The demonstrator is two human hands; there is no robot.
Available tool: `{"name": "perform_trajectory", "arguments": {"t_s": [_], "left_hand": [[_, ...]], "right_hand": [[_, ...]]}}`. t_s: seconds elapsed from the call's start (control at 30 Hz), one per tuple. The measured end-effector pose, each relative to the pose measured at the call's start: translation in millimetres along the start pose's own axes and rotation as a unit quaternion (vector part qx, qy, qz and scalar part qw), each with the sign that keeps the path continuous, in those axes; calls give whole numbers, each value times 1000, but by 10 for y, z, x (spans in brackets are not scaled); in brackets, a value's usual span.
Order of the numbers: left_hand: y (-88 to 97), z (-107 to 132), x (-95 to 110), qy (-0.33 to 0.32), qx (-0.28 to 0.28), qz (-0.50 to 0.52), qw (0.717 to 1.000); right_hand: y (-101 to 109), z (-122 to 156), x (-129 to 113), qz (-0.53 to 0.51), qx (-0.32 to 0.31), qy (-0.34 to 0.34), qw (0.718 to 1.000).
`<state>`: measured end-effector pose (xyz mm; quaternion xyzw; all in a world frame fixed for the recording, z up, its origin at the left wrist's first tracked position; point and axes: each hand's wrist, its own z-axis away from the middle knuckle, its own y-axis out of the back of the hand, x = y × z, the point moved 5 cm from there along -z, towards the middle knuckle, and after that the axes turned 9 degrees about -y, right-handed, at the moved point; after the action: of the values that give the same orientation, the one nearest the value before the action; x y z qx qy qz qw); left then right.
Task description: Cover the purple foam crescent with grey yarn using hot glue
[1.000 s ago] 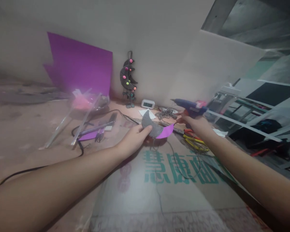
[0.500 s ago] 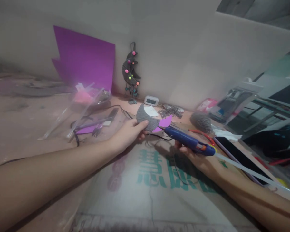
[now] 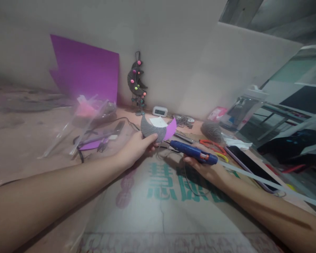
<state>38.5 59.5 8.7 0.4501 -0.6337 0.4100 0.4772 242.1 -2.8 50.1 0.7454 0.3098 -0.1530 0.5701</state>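
Note:
My left hand pinches a crescent moon cutout, its left and middle part wrapped in grey yarn and its right tip bare purple. My right hand is closed around a blue glue gun, whose nozzle points left at the lower edge of the moon, near my left thumb. Whether the nozzle touches the yarn I cannot tell. A long clear glue stick sticks out of the gun's back. Loose grey yarn hangs below the moon onto a printed cardboard sheet.
A finished yarn moon hanging and a purple sheet lean against the wall. Behind my hands stands a small digital clock. To the right lie a grey yarn ball, red-handled pliers and a phone.
The moon has tilted, so its purple right tip now points up in plain view. The glue gun's nozzle has come to the moon's lower edge. The camera view has shifted slightly.

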Motion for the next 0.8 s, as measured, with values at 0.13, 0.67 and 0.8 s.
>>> {"name": "perform_trajectory", "arguments": {"t_s": [0.13, 0.67, 0.8], "left_hand": [[-12, 10, -7, 14, 9, 20, 1000], [14, -4, -14, -7, 5, 1, 1000], [23, -6, -21, -7, 4, 0, 1000]], "right_hand": [[11, -1, 12, -12, 13, -8, 1000], [-38, -18, -1, 38, 3, 1, 999], [-48, -18, 11, 42, 13, 13, 999]]}}
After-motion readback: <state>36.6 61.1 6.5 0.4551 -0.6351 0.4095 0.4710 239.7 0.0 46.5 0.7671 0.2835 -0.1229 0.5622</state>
